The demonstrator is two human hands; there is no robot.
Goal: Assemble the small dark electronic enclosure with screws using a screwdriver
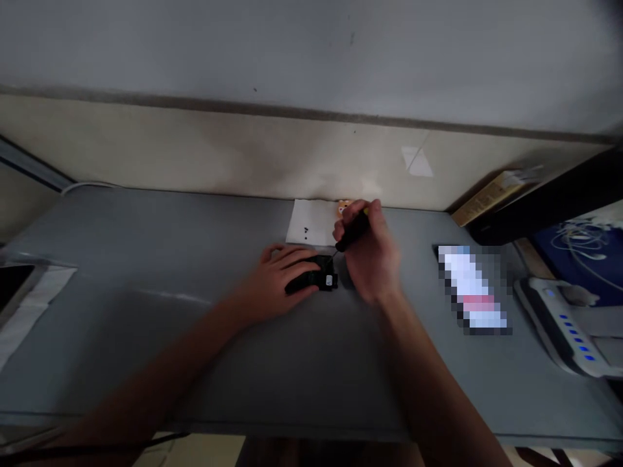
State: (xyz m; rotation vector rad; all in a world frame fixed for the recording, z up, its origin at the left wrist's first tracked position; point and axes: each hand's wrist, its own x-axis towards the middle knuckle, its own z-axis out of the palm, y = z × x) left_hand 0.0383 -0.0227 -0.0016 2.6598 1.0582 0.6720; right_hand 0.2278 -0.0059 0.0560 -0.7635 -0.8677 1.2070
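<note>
A small black device [329, 281] with a white label lies on the grey table; I cannot make out its exact kind. Over its left part my left hand [287, 275] is closed, fingers along the top and thumb at the near side. Raised to the right of it, my right hand [372, 253] grips a screwdriver [353, 233] with a dark handle. Its thin shaft slants down to the device's upper right. Just beyond, a white paper [311, 224] carries a few tiny dark pieces [305, 232], perhaps screws. Behind my right fingers shows an orange-brown figure [343, 206], partly hidden.
To the right lies a phone [472, 288] with a blurred-out screen, beside a white power strip [559, 324] with blue marks. A yellowish box [487, 198] leans near the wall. White cables [581, 240] are bundled at far right. Folded white paper [34, 308] is at far left.
</note>
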